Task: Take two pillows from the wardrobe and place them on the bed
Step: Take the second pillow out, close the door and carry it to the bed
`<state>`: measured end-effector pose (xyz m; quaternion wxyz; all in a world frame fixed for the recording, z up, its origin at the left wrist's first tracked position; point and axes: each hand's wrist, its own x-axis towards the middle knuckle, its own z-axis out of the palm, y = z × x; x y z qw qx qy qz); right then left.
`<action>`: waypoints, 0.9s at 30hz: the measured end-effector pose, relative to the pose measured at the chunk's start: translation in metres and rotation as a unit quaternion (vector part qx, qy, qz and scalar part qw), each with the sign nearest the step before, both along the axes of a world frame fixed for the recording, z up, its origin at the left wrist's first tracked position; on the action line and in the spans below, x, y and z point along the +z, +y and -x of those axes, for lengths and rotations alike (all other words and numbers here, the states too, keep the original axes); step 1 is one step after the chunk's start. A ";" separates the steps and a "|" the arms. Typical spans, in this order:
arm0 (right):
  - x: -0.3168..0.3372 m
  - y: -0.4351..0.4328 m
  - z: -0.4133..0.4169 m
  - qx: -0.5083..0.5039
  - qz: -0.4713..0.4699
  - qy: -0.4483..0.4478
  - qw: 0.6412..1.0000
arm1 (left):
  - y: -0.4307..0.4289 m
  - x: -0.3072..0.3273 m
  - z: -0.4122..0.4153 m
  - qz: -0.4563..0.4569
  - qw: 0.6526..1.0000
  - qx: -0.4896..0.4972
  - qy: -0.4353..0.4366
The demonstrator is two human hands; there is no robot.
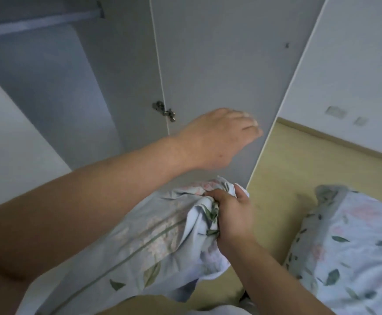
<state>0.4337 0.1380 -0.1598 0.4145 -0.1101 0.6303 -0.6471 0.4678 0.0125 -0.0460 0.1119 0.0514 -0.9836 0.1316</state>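
Here, grip: I see my right hand [229,220] clenched tight on a bunched corner of the floral pillow [140,242].
Left hand [219,135]: above the grip, fingers loosely spread, holding nothing, against the wardrobe door [219,64].
Obstruction: that open door stands just beyond the grip.
Nearby: bed [353,251] with matching floral cover, right of the grip; hinge [163,111] up left.

Pillow [153,242]: pale blue cover, faded pink blossoms, green leaves, one dull green stripe.
Bedding [353,251]: pale blue, matching print of pink flowers and scattered dark green leaves.
Wardrobe door [219,64]: plain grey-white, lighter edge banding.
Hinge [163,110]: dull metal grey.
Floor [310,164]: yellowish tan.
Wall [356,53]: off-white.
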 end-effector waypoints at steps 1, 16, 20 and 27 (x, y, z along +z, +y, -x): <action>0.000 0.008 0.008 -0.025 0.001 -0.001 1.000 | 0.002 -0.001 0.019 0.030 0.999 -0.026 -0.015; 0.015 0.072 0.094 -0.213 0.033 0.025 0.976 | -0.001 -0.019 0.156 0.318 0.919 0.081 -0.221; 0.019 0.075 0.102 -0.222 0.035 0.029 0.974 | 0.027 -0.005 0.150 0.240 0.947 0.063 -0.206; 0.015 0.051 0.095 -0.173 0.036 0.034 0.984 | 0.021 -0.002 0.082 0.142 0.931 0.165 -0.293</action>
